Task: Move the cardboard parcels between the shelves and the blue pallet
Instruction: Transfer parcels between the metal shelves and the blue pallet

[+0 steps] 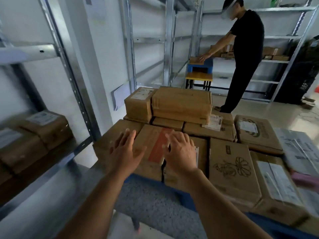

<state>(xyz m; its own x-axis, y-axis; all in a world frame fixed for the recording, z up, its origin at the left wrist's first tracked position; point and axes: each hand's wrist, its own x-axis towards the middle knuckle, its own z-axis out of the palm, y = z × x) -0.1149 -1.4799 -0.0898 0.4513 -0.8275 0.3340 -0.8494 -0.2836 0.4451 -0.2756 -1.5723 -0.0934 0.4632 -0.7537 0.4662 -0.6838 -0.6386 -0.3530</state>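
Several cardboard parcels are stacked on the blue pallet (pixel 188 199) in front of me. The nearest one carries an orange-red tape stripe (pixel 158 147). My left hand (pixel 126 152) hovers with spread fingers over the left part of that parcel. Over its right part, my right hand (pixel 181 152) is stretched out with straight fingers. Whether either hand touches the cardboard I cannot tell. Neither hand holds anything. A parcel with a flower drawing (pixel 231 168) lies to the right. A large parcel (pixel 182 102) tops the far stack.
A metal shelf rack (pixel 69 69) stands on my left with parcels (pixel 46 125) on its lower level. Another person (pixel 245 54) stands at the back right, one hand on a parcel on a blue stool (pixel 201 64). More racks line the back wall.
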